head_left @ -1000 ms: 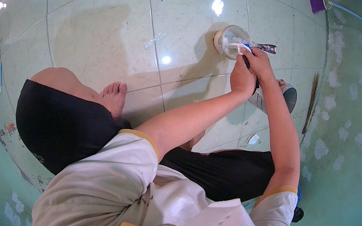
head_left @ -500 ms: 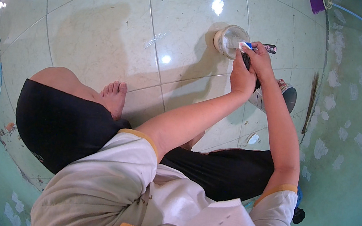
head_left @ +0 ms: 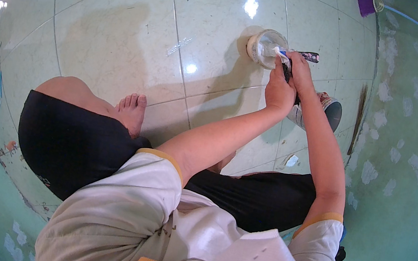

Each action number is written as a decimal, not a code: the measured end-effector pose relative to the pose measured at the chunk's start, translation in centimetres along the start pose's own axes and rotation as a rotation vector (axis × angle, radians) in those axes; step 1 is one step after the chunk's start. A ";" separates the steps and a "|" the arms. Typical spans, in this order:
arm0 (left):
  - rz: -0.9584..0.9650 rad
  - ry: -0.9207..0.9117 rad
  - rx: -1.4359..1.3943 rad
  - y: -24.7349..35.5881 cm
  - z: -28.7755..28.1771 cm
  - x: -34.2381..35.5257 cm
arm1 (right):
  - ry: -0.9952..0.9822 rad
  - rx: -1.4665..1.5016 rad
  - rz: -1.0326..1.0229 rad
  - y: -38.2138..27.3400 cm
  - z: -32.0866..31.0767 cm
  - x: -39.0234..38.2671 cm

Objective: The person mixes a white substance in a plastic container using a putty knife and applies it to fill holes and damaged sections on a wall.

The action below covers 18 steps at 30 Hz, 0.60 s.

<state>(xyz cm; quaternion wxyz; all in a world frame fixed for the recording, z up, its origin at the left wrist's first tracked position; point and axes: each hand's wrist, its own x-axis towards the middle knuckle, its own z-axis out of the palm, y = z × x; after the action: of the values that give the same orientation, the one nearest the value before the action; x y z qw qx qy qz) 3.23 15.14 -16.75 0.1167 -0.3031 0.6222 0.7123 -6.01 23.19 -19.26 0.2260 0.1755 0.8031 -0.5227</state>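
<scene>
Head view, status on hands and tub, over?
Left hand gripping black handle; right hand alongside, grip unclear. Round tub open, whitish material inside. Can partly hidden by right forearm.

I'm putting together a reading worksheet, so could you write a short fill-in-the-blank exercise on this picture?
1. The left hand and right hand hold a dark tool beside a tub whose contents are coloured ____.
2. A patterned handle lies to the tub's ____ in the picture (left or right).
3. The left foot rests on a floor covered with shiny ____.
4. The shorts are coloured ____.
Missing words: white; right; tiles; black.
</scene>
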 end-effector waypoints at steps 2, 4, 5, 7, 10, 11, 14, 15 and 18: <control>0.006 0.010 0.001 0.0 0.1 -0.1 | -0.053 -0.002 -0.013 0.7 0.0 0.3; 0.023 0.019 -0.029 0.1 0.2 -0.1 | -0.072 -0.066 -0.025 1.2 -0.5 0.5; 0.031 0.027 -0.044 0.1 0.2 -0.1 | -0.071 -0.130 -0.029 1.3 -0.7 0.7; 0.042 0.019 -0.055 0.2 0.1 -0.2 | -0.071 -0.198 -0.054 1.6 -1.0 1.0; 0.055 0.013 -0.059 0.2 -0.1 -0.2 | -0.066 -0.254 -0.104 2.2 -1.2 1.4; 0.056 0.013 -0.059 0.1 0.0 -0.1 | -0.065 -0.304 -0.110 2.1 -1.2 1.6; 0.075 0.032 -0.045 -0.3 0.3 0.1 | -0.058 -0.379 -0.108 2.3 -1.2 2.0; 0.071 0.020 -0.060 -0.2 0.2 0.1 | -0.053 -0.391 -0.104 2.5 -1.3 2.1; 0.056 0.006 -0.101 -0.3 0.3 0.2 | -0.037 -0.374 -0.087 2.7 -1.4 2.4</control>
<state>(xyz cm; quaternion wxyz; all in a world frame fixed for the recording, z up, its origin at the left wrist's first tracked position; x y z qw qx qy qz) 3.14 15.48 -17.11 0.0792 -0.2933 0.5941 0.7448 -6.85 25.67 -22.17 0.2469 0.0860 0.8886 -0.3769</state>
